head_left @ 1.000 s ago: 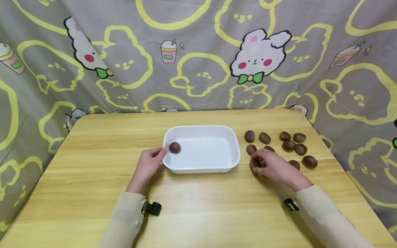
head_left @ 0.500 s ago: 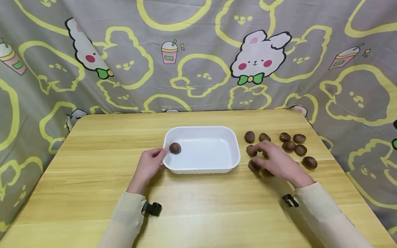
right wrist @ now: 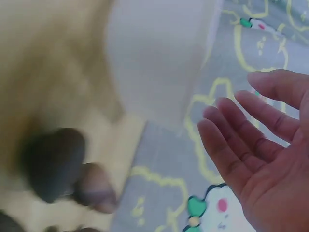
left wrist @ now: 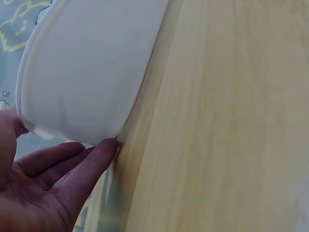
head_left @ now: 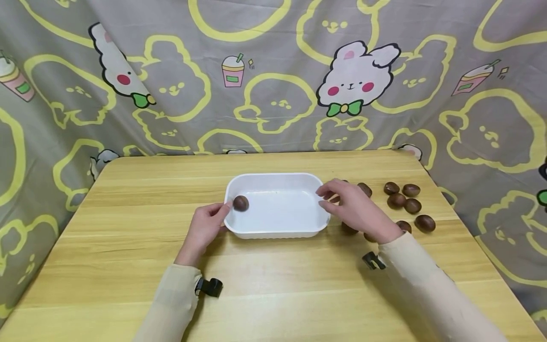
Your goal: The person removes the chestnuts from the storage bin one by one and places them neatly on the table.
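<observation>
A white plastic tray point(head_left: 278, 232) sits mid-table, with one brown chestnut point(head_left: 241, 203) at its left end. My left hand point(head_left: 207, 228) holds the tray's left end, thumb at the rim and fingers against the outer wall; the left wrist view shows its fingertips point(left wrist: 107, 147) low on the wall. Over the tray's right rim, my right hand point(head_left: 352, 204) reaches in from the right. Its fingers point(right wrist: 227, 150) are loosely bent and apart from the thumb in the right wrist view, with nothing between them. Some chestnuts point(head_left: 349, 229) beneath that hand are partly hidden.
Several more chestnuts point(head_left: 397, 200) lie scattered on the wooden table point(head_left: 273, 294), right of the tray. A printed cloth point(head_left: 273, 118) hangs behind the table's back edge and at both sides. Black straps point(head_left: 209, 287) are on both wrists.
My right hand has left the near chestnuts and moved left and up to the tray's right rim, with no chestnut visible in it. My left hand and the tray have stayed put.
</observation>
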The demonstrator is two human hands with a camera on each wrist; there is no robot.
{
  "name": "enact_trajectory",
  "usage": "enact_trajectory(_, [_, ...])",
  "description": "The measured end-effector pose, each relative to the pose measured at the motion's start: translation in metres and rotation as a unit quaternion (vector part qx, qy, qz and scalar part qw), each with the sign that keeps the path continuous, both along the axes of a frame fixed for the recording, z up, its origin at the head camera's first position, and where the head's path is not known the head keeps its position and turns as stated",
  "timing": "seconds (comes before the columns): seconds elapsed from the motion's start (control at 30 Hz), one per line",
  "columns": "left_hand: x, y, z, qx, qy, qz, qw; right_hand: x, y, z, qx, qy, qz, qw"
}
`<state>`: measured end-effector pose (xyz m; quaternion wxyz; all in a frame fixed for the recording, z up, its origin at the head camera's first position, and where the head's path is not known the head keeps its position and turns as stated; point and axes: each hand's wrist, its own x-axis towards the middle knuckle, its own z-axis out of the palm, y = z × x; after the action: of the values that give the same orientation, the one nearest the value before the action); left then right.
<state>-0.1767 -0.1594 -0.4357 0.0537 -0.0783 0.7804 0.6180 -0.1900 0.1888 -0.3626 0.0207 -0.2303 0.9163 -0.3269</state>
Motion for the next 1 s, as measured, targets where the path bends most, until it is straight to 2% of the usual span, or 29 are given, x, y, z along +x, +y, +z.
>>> enact_trajectory(0.23, [0.0, 0.001, 0.0, 0.004, 0.002, -0.001, 1.0, -0.008, -0.035, 0.028, 0.006, -0.006, 0.053, 0.999])
enact_trajectory(0.4, [0.0, 0.001, 0.0, 0.003, 0.004, 0.004, 1.0, -0.02, -0.063, 0.039, 0.018, -0.019, 0.087, 0.996])
enact_trajectory(0.67, [0.0, 0.002, 0.0, 0.002, 0.001, 0.003, 1.0, -0.047, -0.099, 0.039, 0.013, -0.045, 0.12, 0.992])
enact_trajectory(0.87, [0.0, 0.002, 0.0, -0.006, -0.001, 0.001, 1.0, -0.058, -0.122, 0.035, 0.023, -0.055, 0.152, 0.987])
enact_trajectory(1.0, [0.0, 0.001, 0.0, -0.01, -0.001, 0.004, 0.9999, -0.067, -0.132, 0.028, 0.003, -0.072, 0.161, 0.984])
